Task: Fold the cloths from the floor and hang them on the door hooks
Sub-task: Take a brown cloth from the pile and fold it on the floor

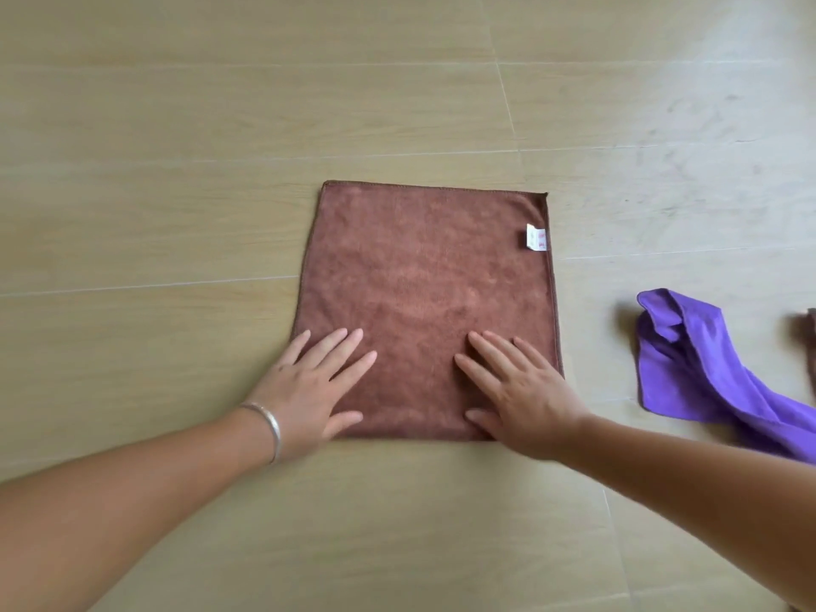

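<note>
A square brown cloth (424, 267) lies spread flat on the floor, with a small white label (535, 237) at its right edge. My left hand (315, 386) rests palm down on its near left corner, fingers spread. On the near right part of the cloth my right hand (516, 390) lies flat too. Neither hand grips anything. To the right, a crumpled purple cloth (702, 368) lies on the floor, apart from the brown one. No door or hooks are in view.
The floor (221, 125) is of pale wood-look planks. A sliver of another brown cloth (811, 346) shows at the right frame edge. A silver bangle (271, 424) sits on my left wrist.
</note>
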Demonstrator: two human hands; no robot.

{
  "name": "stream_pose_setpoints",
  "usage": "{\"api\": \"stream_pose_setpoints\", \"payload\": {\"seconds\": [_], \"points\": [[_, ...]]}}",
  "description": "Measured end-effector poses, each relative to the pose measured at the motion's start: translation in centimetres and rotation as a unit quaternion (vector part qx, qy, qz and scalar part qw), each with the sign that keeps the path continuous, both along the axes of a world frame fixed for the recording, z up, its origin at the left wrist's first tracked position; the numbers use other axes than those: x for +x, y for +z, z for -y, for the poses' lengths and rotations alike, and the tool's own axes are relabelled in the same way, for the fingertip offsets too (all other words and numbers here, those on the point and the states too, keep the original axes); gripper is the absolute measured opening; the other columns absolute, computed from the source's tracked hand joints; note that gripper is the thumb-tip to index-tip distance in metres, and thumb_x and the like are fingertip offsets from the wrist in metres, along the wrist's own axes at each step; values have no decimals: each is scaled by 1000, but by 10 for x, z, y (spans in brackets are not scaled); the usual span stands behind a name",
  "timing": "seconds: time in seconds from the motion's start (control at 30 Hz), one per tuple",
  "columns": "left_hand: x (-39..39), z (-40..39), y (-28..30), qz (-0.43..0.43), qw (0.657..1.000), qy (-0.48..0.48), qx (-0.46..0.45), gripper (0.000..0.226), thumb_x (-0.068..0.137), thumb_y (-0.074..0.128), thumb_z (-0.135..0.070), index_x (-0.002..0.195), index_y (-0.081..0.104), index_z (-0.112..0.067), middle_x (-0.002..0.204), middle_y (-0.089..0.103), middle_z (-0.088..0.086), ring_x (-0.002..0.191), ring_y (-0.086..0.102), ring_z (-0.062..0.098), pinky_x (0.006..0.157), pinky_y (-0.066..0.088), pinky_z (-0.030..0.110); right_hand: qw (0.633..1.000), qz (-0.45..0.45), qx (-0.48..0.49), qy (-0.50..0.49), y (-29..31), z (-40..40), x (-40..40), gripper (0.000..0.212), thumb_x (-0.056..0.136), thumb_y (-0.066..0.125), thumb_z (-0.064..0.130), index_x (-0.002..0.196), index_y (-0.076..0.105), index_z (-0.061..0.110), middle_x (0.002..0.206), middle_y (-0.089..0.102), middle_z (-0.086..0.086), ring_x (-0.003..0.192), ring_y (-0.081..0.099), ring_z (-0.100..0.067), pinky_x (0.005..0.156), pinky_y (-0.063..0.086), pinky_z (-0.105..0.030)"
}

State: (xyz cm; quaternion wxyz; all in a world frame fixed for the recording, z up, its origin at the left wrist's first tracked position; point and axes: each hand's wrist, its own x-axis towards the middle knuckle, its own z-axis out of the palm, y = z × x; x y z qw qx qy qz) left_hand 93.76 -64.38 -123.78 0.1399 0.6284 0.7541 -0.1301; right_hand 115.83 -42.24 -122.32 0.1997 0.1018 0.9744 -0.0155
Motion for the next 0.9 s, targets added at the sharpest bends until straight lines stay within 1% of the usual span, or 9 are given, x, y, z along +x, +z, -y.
{"api": "stream_pose_setpoints", "payload": {"seconds": [0.1, 0.2, 0.3, 0.37, 0.43, 0.53, 0.57, 0.73, 0.9], "points": [[5, 25, 4, 7, 999, -48, 8, 77, 86, 32, -64, 145, 40, -15, 152, 35, 12, 138, 37, 28, 107, 37, 54, 999, 5, -17, 30, -9, 6, 39, 75, 89, 38, 65, 149, 35, 20, 157, 26, -11, 145, 25, -28, 115, 26, -50], [0, 34, 8, -9, 999, -40, 31, 71, 86, 42, -55, 141, 43, -11, 147, 44, 12, 132, 47, 28, 101, 44, 53, 999, -8, -8, 39, -13, -4, 54, 76, 90, 38, 66, 148, 37, 17, 156, 29, -11, 143, 28, -28, 112, 24, -48], [-2, 26, 13, -9, 999, -31, 12, 76, 71, 79, -44, 134, 55, -8, 141, 51, 13, 125, 54, 28, 97, 48, 51, 999, -10, 13, 38, -9, -19, 50, 69, 93, 34, 59, 145, 41, 15, 152, 35, -12, 139, 37, -30, 110, 27, -47], [-3, 22, 15, -18, 999, -44, 10, 77, 65, 84, -40, 130, 59, -6, 138, 53, 14, 123, 56, 29, 96, 49, 51, 997, 8, 41, 68, -6, -27, 48, 66, 93, 33, 54, 144, 44, 13, 150, 39, -13, 137, 41, -31, 109, 29, -50], [-7, 19, 17, -30, 997, -66, -5, 75, 75, 76, -41, 136, 52, -6, 144, 47, 14, 129, 50, 29, 104, 42, 51, 992, 23, 70, 98, -3, -32, 46, 63, 91, 36, 49, 143, 46, 13, 149, 41, -13, 135, 43, -31, 109, 35, -53], [-19, 20, 23, -56, 992, -93, -71, 68, 100, 31, -45, 153, 3, -12, 161, 0, 7, 148, 6, 23, 118, 0, 44, 987, 38, 84, 132, 14, -36, 37, 58, 91, 33, 45, 137, 55, 16, 143, 50, -12, 132, 48, -31, 105, 40, -55], [-23, 19, 32, -60, 991, -88, -87, 65, 102, 22, -45, 153, -4, -14, 161, -8, 5, 149, -2, 20, 118, -4, 41, 986, 47, 88, 137, 24, -37, 32, 57, 91, 31, 44, 134, 57, 17, 141, 52, -12, 131, 48, -31, 104, 40, -55], [-44, 10, 109, -74, 994, -28, -82, 62, 102, 18, -47, 154, 0, -18, 162, -6, 0, 148, -2, 15, 119, 4, 38, 990, 53, 107, 76, 106, -47, 5, 65, 95, 15, 50, 137, 53, 20, 144, 49, -13, 137, 40, -31, 113, 28, -53], [-46, 14, 207, -49, 993, 60, -88, 60, 101, 20, -47, 154, 7, -23, 162, 2, -4, 148, 4, 12, 118, 12, 34, 990, 64, 126, -1, 205, -44, -10, 64, 97, 6, 54, 153, 15, 26, 161, 13, -8, 149, 0, -27, 118, -3, -52]]}}
